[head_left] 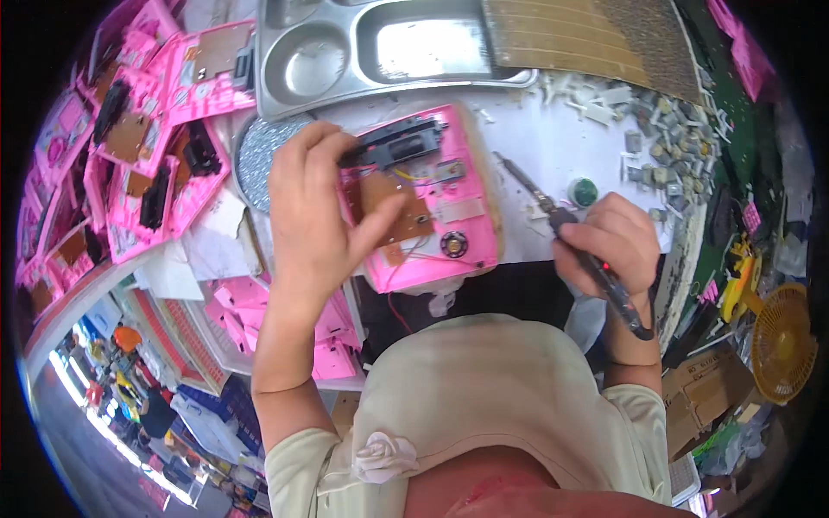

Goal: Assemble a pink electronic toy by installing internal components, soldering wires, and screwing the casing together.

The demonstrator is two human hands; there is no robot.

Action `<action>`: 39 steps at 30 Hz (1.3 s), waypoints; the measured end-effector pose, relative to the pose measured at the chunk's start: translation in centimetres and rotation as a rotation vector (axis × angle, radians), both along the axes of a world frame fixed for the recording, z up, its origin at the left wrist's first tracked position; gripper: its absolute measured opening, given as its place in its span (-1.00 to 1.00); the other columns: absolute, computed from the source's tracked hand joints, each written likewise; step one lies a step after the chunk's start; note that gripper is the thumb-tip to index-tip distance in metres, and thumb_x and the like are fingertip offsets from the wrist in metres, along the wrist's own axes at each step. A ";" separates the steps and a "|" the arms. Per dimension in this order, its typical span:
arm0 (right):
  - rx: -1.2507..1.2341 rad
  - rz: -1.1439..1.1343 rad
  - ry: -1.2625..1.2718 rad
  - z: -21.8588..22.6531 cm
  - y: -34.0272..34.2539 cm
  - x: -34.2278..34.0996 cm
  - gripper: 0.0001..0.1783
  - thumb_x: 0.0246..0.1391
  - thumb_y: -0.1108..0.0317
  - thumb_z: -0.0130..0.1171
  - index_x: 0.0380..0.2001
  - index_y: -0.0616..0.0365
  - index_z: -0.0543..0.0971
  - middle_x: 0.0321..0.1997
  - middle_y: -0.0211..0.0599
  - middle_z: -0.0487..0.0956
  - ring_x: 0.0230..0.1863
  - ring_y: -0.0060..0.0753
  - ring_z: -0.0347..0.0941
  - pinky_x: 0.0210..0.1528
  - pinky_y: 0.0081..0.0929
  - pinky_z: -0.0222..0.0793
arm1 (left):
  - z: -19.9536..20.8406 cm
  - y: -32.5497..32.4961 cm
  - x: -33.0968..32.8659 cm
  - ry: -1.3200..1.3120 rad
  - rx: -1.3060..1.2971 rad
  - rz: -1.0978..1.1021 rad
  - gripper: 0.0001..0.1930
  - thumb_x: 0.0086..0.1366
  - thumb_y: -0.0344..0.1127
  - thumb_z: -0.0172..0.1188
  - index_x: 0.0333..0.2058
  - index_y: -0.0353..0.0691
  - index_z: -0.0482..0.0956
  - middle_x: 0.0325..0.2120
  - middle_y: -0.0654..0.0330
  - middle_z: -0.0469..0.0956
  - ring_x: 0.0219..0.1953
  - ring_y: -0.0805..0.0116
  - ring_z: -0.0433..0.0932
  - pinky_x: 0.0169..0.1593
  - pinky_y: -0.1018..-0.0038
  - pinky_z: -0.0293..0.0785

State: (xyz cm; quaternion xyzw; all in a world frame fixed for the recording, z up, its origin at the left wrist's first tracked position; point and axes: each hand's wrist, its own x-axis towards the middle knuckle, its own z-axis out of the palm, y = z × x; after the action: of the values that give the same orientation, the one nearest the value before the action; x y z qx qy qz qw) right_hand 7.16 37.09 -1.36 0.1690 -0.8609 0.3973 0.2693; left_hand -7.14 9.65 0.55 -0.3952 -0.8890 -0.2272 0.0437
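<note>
A pink plastic housing (471, 194) lies in front of me, its inside facing up. It carries a black plastic module (401, 142), a brown circuit board (406, 222), a small round speaker (454, 245) and thin wires. My left hand (315, 194) grips the left side of the housing, fingers by the module's end and thumb over the board; the fingertips are partly hidden. In my right hand (609, 246) is a soldering iron (540, 197), its tip pointing up and left, apart from the housing. A small round container with green contents (584, 192) stands beside that hand.
Similar pink housings (155, 173) are piled at the left, more (332, 345) below the table edge. At the back lie a steel compartment tray (311, 65) and corrugated cardboard (587, 34). Many small grey-white parts (673, 147) cover the right side. A yellow fan (784, 344) stands far right.
</note>
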 end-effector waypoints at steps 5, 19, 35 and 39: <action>-0.020 0.020 0.016 -0.1 -0.9 -0.9 -0.55 -0.29 0.66 0.43 -0.22 0.16 0.60 -0.63 -0.39 0.45 -0.66 -0.37 0.30 -0.62 -0.48 0.17 | -1.5 -4.1 1.7 -0.141 -0.130 0.162 -0.70 0.14 -0.33 0.45 -0.18 -0.26 0.59 -0.33 0.11 0.57 -0.34 0.14 0.58 -0.28 0.32 0.47; -0.090 -0.011 0.034 1.6 -3.4 -2.7 -0.55 -0.25 0.57 0.53 -0.20 0.23 0.60 -0.59 -0.30 0.51 -0.62 -0.33 0.39 -0.58 -0.48 0.20 | -2.3 -0.2 0.9 -0.287 0.500 0.118 -0.88 0.18 -0.62 0.31 -0.33 -0.35 0.57 -0.31 0.11 0.67 -0.41 0.52 0.60 -0.37 0.58 0.54; -0.522 0.030 -0.290 0.0 -9.8 -8.9 -0.34 0.03 0.68 0.27 0.24 0.13 0.46 -0.09 -0.18 0.59 -0.17 -0.41 0.61 -0.10 -0.47 0.56 | -3.0 -0.1 1.7 -0.903 0.740 0.229 -0.92 0.31 -0.58 0.28 -0.23 -0.43 0.62 -0.39 0.22 0.64 -0.40 0.52 0.62 -0.29 0.62 0.57; -0.415 -0.034 -0.229 -0.3 -10.2 -8.2 -0.31 -0.04 0.70 0.27 0.22 0.07 0.49 -0.18 -0.20 0.58 -0.25 -0.28 0.57 -0.12 -0.41 0.52 | -3.0 -0.3 1.6 -0.800 0.764 0.199 -0.95 0.27 -0.52 0.34 -0.31 -0.35 0.66 -0.47 0.29 0.61 -0.46 0.62 0.56 -0.38 0.64 0.49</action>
State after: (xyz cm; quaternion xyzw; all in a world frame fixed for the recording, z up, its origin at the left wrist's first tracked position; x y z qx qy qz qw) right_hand -1.06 26.87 -1.70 0.0492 -0.7884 0.5777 0.2056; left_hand -5.57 9.37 -2.47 -0.1487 -0.7237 -0.6601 -0.1357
